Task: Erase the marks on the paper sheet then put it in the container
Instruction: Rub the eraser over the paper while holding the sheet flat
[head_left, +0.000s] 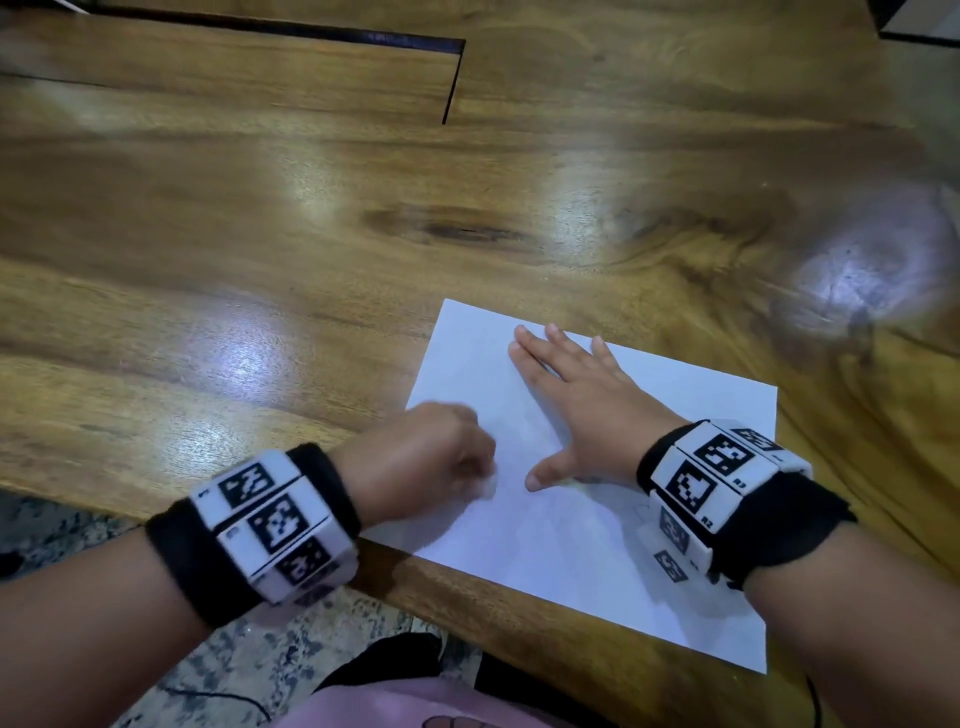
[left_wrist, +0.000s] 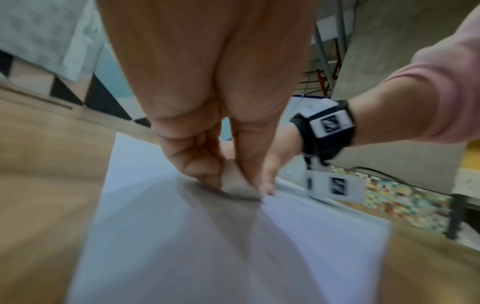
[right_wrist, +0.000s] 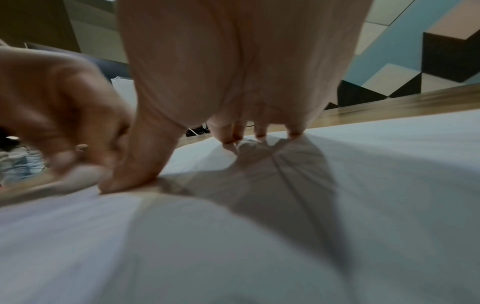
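On the wooden counter (head_left: 260, 234), I am pinning the thin, floppy paper sheet (head_left: 597, 545) under my flat, spread right hand (head_left: 582, 400) while my left hand (head_left: 431, 457) is pinching a small eraser (left_wrist: 235, 183), rubbing gently to avoid creasing it.

A glossy wooden table (head_left: 270, 249) carries a white paper sheet (head_left: 582, 530) lying flat near its front edge

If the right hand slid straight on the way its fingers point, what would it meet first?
Only more paper, then its far edge and bare table. The right hand lies flat, fingers pointing away from the person; nothing stands in that line as far as the head view shows.
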